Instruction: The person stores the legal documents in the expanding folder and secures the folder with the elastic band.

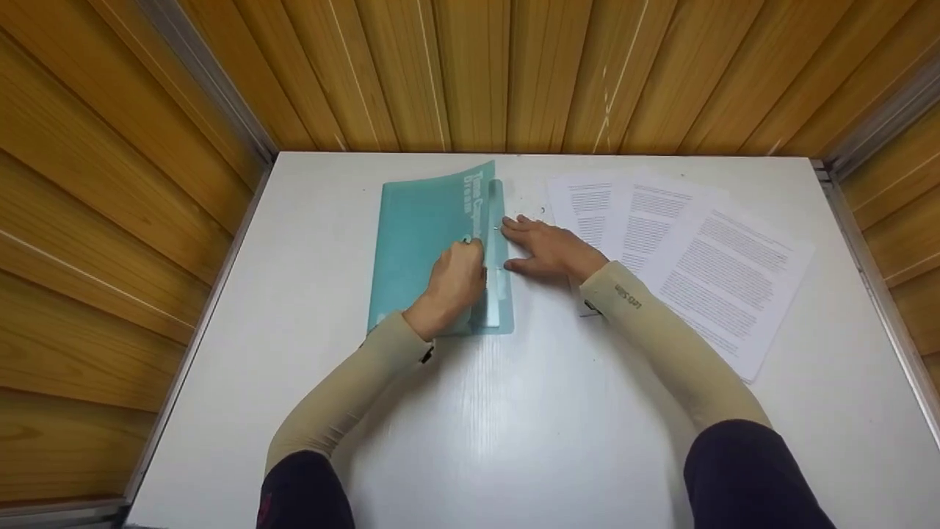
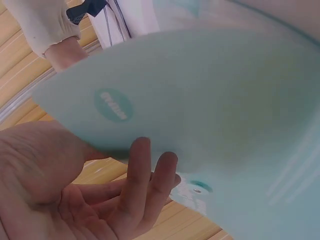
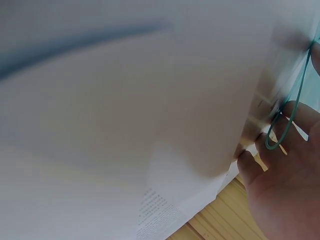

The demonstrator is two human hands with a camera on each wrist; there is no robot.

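A teal plastic folder (image 1: 418, 220) with white lettering lies on the table, its front cover lifted along the right side. My left hand (image 1: 455, 275) pinches the edge of that cover. In the left wrist view the translucent cover (image 2: 215, 100) bows between thumb and fingers, and a small round logo (image 2: 114, 105) shows near its corner. My right hand (image 1: 547, 246) lies with its fingers spread, fingertips at the folder's exposed right margin, close to a metal fastener strip (image 1: 496, 229). In the right wrist view its fingertips lie along a thin teal edge (image 3: 292, 122).
Printed sheets (image 1: 734, 279) are fanned out on the right side of the white table (image 1: 529, 441), partly under my right forearm. Wood-patterned walls (image 1: 470, 73) close off the back and both sides.
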